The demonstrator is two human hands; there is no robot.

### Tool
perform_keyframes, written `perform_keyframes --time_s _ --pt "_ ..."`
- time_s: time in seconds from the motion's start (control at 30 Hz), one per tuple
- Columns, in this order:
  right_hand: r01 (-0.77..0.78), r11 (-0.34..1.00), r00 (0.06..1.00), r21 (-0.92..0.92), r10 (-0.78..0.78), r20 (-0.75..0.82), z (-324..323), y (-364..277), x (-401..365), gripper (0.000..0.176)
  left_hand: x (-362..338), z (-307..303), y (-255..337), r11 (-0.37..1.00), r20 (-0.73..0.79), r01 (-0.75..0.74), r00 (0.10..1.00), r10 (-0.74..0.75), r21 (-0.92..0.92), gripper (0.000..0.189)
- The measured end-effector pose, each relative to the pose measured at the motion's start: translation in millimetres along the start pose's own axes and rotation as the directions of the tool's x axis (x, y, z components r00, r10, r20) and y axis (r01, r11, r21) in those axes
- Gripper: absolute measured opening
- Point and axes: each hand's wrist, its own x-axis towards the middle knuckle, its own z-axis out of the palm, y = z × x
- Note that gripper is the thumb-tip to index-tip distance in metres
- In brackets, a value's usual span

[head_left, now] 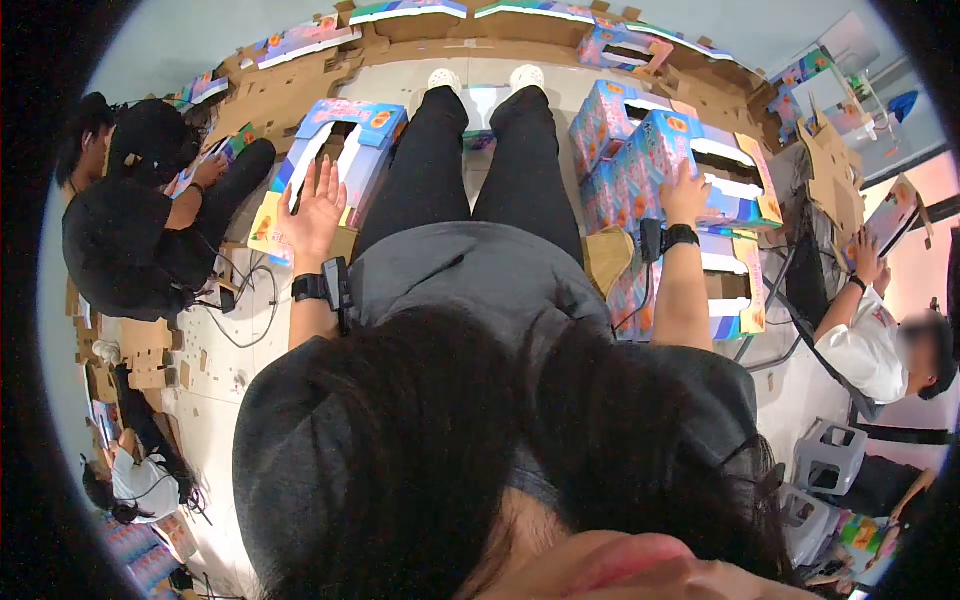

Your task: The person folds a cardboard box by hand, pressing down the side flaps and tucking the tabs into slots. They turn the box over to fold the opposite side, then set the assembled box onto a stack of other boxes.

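My left hand (318, 215) is palm up with its fingers stretched out and nothing in it. Beside it, on the left of my legs, stands a colourful printed carton (372, 120) with a dark opening and white flaps at its top. My right hand (684, 196) lies with its fingers extended against the edge of an upper printed carton (655, 150) in a stack on my right. That carton also has a dark opening between white strips. Another similar carton (735, 285) sits lower, by my right forearm.
Flattened brown cardboard (290, 90) lines the far wall. Co-workers sit at the left (130, 210) and right (880, 330), handling printed cardboard. Cables (255, 300) lie on the floor at the left. Grey plastic stools (830, 455) stand at the lower right.
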Motion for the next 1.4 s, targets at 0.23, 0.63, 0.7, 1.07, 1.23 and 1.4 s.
perform_keyframes --time_s 0.23,0.63,0.7,1.07,1.23,1.4 --pt "0.012 0.999 1.000 -0.048 -0.012 -0.005 10.1 -9.3 18.7 0.074 1.1 -0.8 0.0 1.000 -0.006 0.013 1.000 -0.013 0.005 0.058" --pt "0.425 0.888 0.809 0.172 -0.459 0.367 -31.5 -56.0 -47.7 0.080 1.3 62.8 15.1 -0.087 0.152 -0.128 0.913 0.379 0.988 0.053" --pt "0.479 0.756 0.666 0.446 -0.644 0.377 -43.8 -74.0 -66.7 0.076 -3.5 73.1 25.2 -0.491 0.286 -0.095 0.900 0.330 0.866 0.048" --pt "0.541 0.329 0.494 0.773 -0.869 0.025 -43.4 -126.3 -131.8 0.071 -30.2 49.1 43.6 -0.673 -0.108 0.218 0.973 0.202 0.707 0.056" --pt "0.451 0.368 0.504 0.813 -0.857 0.109 -44.2 -123.5 -132.4 0.075 -16.7 -27.6 41.2 -0.542 -0.058 0.164 0.976 0.208 0.824 0.067" --pt "0.439 0.359 0.512 0.823 -0.853 0.099 -45.5 -124.1 -132.9 0.074 -22.6 -42.1 40.1 -0.264 -0.254 0.342 0.914 0.316 0.902 0.075"
